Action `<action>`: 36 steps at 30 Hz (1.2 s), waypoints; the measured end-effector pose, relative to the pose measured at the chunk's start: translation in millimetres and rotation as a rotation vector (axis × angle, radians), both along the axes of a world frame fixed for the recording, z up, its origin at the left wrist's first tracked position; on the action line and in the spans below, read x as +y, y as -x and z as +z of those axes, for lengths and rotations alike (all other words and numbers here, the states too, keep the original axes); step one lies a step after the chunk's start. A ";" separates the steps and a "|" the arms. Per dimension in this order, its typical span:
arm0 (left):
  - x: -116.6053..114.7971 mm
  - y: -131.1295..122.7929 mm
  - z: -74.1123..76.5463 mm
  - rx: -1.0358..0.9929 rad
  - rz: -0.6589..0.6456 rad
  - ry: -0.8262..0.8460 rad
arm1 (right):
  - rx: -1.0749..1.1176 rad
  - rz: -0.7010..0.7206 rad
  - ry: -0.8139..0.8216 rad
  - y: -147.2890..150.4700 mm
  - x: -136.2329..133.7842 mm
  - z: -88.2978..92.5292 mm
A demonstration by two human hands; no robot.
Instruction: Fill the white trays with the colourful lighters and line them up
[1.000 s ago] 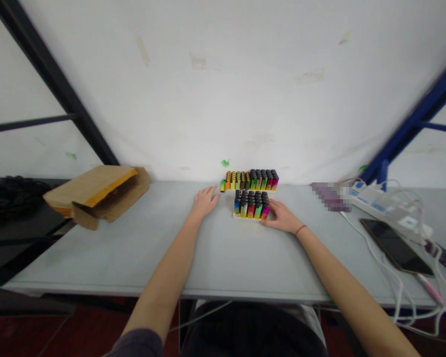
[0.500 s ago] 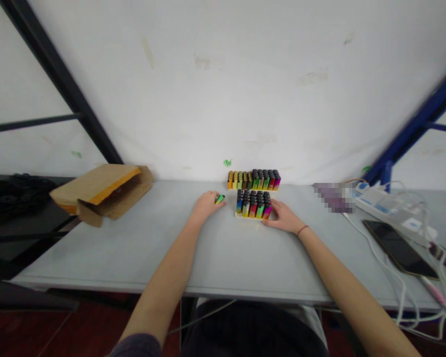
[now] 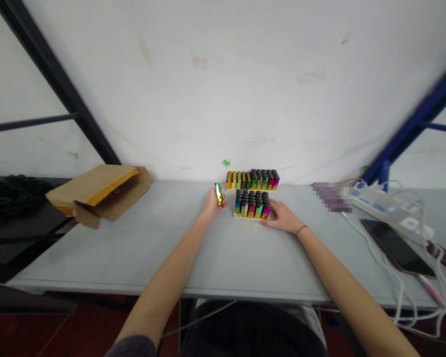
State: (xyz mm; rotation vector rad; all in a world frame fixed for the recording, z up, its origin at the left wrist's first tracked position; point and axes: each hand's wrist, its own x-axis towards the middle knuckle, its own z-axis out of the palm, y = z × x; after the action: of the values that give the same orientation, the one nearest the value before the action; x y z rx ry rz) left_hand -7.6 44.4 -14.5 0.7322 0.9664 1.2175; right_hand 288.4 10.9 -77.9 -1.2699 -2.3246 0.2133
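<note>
Left hand (image 3: 211, 202) around 1 lighter (image 3: 218, 193) (shiny)

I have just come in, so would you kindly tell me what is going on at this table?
A person is handling lighters. The left hand holds a single green-and-yellow lighter, roughly upright, while the right hand is at the right end of the front block of lighters. Two more groups, one yellowish and one multicoloured, stand side by side behind it, near the wall. An open cardboard package lies to the left, a phone to the right.
</note>
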 end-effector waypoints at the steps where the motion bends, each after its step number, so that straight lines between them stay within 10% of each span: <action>1: -2.3 -1.5 2.7 -0.024 -0.019 0.026 | 0.001 -0.001 0.002 0.0 0.0 -0.1; 36: -11.5 -11.8 -6.6 0.098 0.037 0.041 | -0.001 0.012 -0.022 -1.9 0.3 -0.6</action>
State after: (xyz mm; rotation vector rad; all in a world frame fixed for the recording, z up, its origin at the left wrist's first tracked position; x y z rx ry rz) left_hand 4.2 32.9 -21.1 0.7504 1.0872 1.1996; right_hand 290.3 11.1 -78.4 -1.2461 -2.3294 0.1903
